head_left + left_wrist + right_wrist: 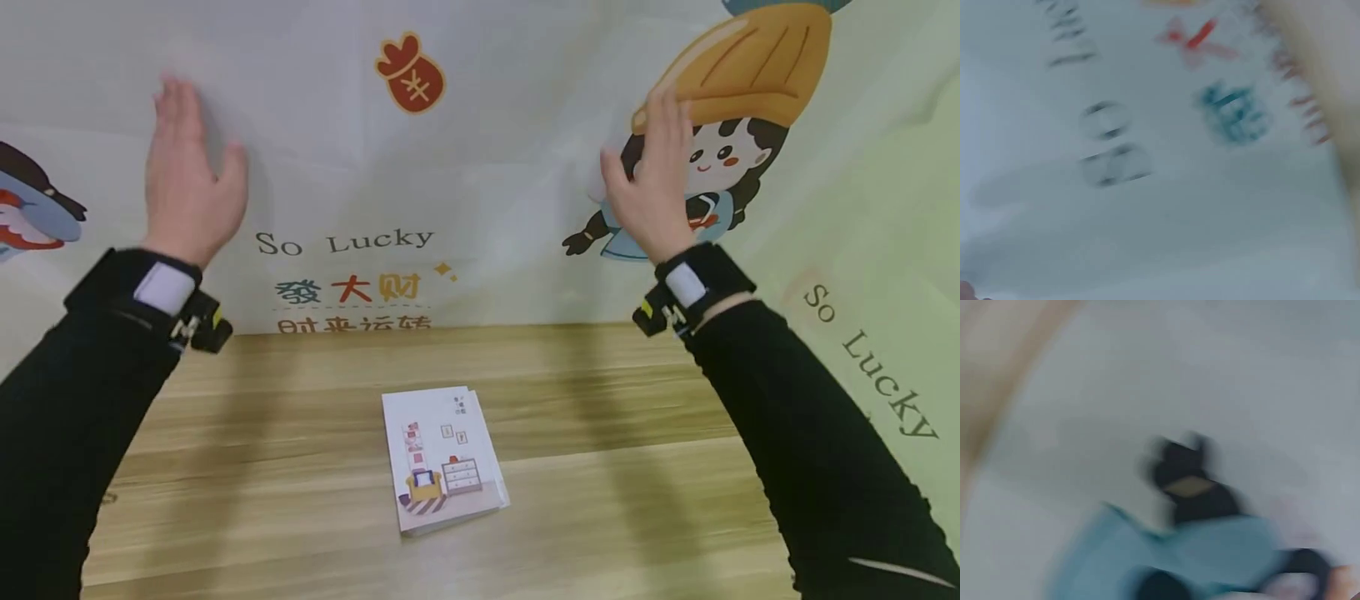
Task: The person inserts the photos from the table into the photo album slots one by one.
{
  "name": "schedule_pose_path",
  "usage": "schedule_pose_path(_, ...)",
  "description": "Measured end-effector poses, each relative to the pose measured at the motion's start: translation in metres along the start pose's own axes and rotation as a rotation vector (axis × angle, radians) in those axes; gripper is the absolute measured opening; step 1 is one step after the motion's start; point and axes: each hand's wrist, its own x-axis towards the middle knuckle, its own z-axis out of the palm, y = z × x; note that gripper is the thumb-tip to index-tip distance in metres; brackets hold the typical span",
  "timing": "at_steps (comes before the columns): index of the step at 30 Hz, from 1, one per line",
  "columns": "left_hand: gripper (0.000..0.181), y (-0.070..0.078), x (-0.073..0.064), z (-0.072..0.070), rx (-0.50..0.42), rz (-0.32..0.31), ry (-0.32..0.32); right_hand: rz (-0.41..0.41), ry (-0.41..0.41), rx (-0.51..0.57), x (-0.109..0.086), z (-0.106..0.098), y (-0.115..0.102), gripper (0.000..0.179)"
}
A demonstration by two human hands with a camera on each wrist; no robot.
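Both hands are raised in front of a printed white backdrop (495, 208), and neither holds anything. At the left, the left hand (191, 179) points upward with straight fingers and the thumb held apart. The right hand (652, 179) mirrors it at the right, overlapping the printed cartoon girl (723, 158) in the head view. Below and between them, a small white notebook (446, 458) with a drawn sofa and drawers on its cover lies flat on the wooden table (315, 467). Only a bit of fingertip (966, 291) shows in the left wrist view.
The backdrop meets the table's far edge and carries "So Lucky" lettering (345, 242) and a red money bag print (411, 73). A pale green sheet (862, 375) with similar lettering covers the right side. Both wrists wear black straps with small cameras (206, 323).
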Motion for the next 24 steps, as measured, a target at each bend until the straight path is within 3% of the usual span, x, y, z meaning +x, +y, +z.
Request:
schedule_pose_path(3,0.059,0.043,0.036,-0.011,0.172,0.168,0.056,-0.27,0.117,-0.214,0.05,-0.017,-0.048,0.064)
schedule_pose_path(6,0.06,0.083,0.059,-0.002,0.313,0.284,0.016,-0.394,0.073,-0.392,0.083,-0.016,-0.091,0.064)
schedule_pose_path(8,0.064,0.1,0.066,0.012,0.367,0.311,-0.065,-0.362,-0.065,-0.442,0.091,-0.004,-0.109,0.067)
schedule_pose_path(10,0.07,0.107,0.068,0.027,0.421,0.323,-0.171,-0.302,-0.211,-0.466,0.091,0.013,-0.113,0.071)
schedule_pose_path(13,0.084,0.107,0.064,0.049,0.486,0.315,-0.324,-0.187,-0.398,-0.442,0.083,0.039,-0.099,0.078)
schedule_pose_path(15,0.095,0.104,0.06,0.062,0.538,0.308,-0.394,-0.119,-0.487,-0.424,0.075,0.053,-0.085,0.081)
schedule_pose_path(19,0.108,0.099,0.05,0.08,0.639,0.307,-0.457,-0.034,-0.599,-0.414,0.059,0.069,-0.059,0.088)
schedule_pose_path(24,0.109,0.096,0.046,0.087,0.705,0.284,-0.473,-0.014,-0.642,-0.444,0.048,0.073,-0.044,0.092)
